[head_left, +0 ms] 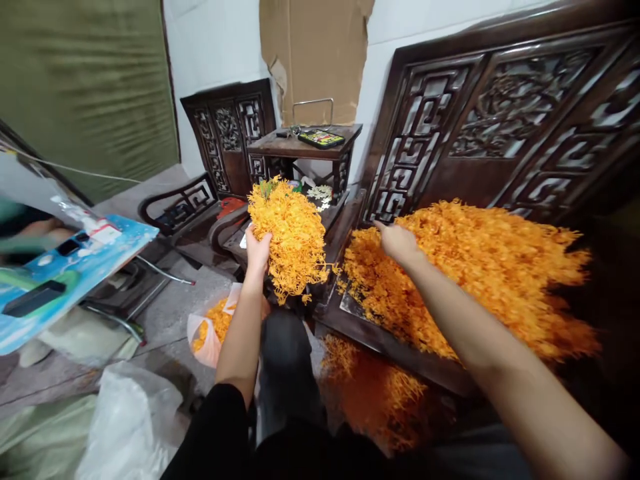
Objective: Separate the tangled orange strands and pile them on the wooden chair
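Note:
My left hand (258,249) is closed round the left side of a fluffy bunch of orange artificial flowers (293,243), its thumb lying over the front. A bit of green shows near the top of the bunch. My right hand (399,243) is at the left end of a large pile of the same orange flowers (480,273), which lies on a dark wooden bench seat. One digit of that hand points up and left; the other fingers are hidden from view, so their grip does not show.
A carved bench back (450,127) rises behind the pile. A small wooden table (280,142) bears a phone (321,138). On the floor are a bag of orange pieces (203,347) and a white sack (130,420). A blue folding table (130,233) stands left, beside a blurred person.

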`<act>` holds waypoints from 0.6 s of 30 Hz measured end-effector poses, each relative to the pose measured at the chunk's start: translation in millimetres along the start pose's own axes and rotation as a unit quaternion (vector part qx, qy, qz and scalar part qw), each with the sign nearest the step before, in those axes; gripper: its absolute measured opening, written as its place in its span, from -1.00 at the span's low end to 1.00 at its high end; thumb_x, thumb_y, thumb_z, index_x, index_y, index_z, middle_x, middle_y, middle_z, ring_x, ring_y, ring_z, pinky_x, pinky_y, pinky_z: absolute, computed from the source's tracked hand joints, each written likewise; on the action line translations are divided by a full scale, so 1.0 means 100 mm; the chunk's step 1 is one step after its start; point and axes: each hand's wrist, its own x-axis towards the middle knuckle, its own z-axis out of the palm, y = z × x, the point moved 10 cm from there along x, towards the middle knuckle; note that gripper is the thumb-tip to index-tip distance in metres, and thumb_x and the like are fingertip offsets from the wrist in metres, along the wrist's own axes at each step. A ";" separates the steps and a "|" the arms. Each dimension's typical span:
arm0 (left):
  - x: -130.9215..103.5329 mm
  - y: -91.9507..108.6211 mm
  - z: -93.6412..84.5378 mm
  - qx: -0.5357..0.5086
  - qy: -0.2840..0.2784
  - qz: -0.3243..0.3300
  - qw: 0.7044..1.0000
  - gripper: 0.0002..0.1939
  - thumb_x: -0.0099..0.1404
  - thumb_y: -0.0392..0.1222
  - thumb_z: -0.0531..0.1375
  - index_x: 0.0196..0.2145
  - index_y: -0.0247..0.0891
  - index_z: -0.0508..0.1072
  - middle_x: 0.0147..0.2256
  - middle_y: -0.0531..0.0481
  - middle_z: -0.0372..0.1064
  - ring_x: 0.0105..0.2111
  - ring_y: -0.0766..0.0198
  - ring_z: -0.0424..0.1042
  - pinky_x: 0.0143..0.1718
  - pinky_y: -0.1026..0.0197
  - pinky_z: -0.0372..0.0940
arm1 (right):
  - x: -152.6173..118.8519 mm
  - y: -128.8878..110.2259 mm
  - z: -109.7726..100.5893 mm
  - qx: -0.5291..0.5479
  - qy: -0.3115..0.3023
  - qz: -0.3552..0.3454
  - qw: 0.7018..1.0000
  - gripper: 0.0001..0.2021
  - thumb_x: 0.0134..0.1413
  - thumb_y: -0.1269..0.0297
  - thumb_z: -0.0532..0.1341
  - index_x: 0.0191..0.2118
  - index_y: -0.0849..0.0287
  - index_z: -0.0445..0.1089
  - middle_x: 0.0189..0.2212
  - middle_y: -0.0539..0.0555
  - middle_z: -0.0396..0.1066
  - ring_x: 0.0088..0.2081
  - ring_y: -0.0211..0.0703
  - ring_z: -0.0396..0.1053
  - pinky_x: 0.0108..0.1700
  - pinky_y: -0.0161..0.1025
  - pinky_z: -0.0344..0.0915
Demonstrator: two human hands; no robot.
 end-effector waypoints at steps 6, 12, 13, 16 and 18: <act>-0.22 0.00 0.00 -0.014 0.009 -0.002 1.000 -0.46 0.21 -0.21 0.29 0.14 -0.20 0.29 0.07 -0.17 0.45 0.08 0.11 0.48 0.21 0.05 0.33 | -0.14 0.20 0.16 -0.036 -0.039 -0.024 0.998 -0.66 0.15 0.43 0.27 0.03 0.38 0.57 0.01 0.50 0.45 0.06 0.23 0.47 0.00 -0.09 0.39; -0.34 0.02 0.05 0.024 0.024 0.029 0.999 -0.44 0.24 -0.20 0.29 0.17 -0.24 0.29 0.14 -0.23 0.39 0.18 0.04 0.41 0.31 -0.02 0.23 | 0.09 -0.50 -0.65 0.020 0.082 -0.103 0.991 -0.57 0.41 0.24 0.03 0.23 0.20 0.45 0.05 0.32 0.46 0.08 0.10 0.46 0.09 -0.09 0.38; -0.36 0.03 0.06 0.036 0.025 0.034 0.998 -0.44 0.24 -0.20 0.29 0.17 -0.24 0.29 0.15 -0.24 0.38 0.20 0.03 0.39 0.33 -0.03 0.21 | 0.09 -0.74 -0.87 0.061 0.127 -0.134 0.981 -0.56 0.41 0.22 0.02 0.24 0.21 0.44 0.05 0.31 0.47 0.06 0.10 0.46 0.11 -0.07 0.38; -0.42 0.06 0.08 0.055 0.026 0.046 0.997 -0.45 0.25 -0.20 0.29 0.17 -0.24 0.29 0.19 -0.25 0.34 0.27 0.02 0.32 0.38 -0.04 0.14 | 0.12 -1.60 -1.46 0.185 0.214 -0.257 0.924 -0.55 0.35 0.26 0.09 0.24 0.29 0.42 0.04 0.31 0.46 0.01 0.10 0.47 0.13 -0.02 0.40; -0.47 0.08 0.08 0.057 0.024 0.052 0.997 -0.46 0.26 -0.21 0.28 0.17 -0.23 0.29 0.20 -0.26 0.32 0.28 0.01 0.31 0.38 -0.04 0.15 | 0.25 -2.21 -1.72 0.227 0.216 -0.331 0.890 -0.52 0.29 0.36 0.13 0.28 0.31 0.38 0.12 0.31 0.43 0.07 0.07 0.45 0.21 -0.02 0.37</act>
